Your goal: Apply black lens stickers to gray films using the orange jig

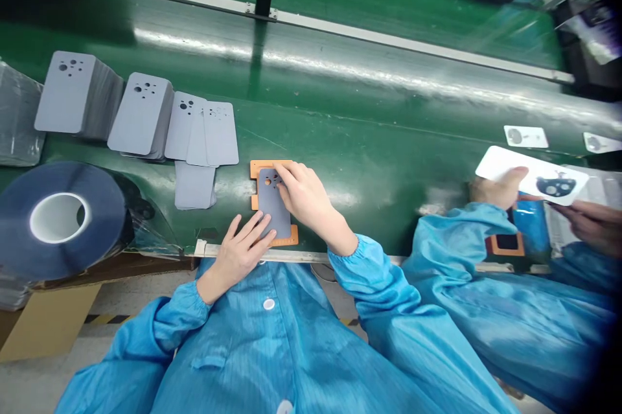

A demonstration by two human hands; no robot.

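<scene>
A grey phone-back panel [270, 204] with camera holes lies on an orange jig [261, 168] at the near edge of the green belt. My left hand [240, 252] rests flat on the panel's lower end, fingers stretched out. My right hand [304, 197] presses its curled fingertips down on the panel's upper right part near the holes. Neither hand lifts anything.
Stacks of grey panels [140, 115] lie to the left on the green conveyor belt [369, 129]. A large roll of film [61, 216] sits at the left edge. At the right a co-worker's hands [495, 188] hold a white panel [532, 174]; white pieces [525, 136] lie beyond.
</scene>
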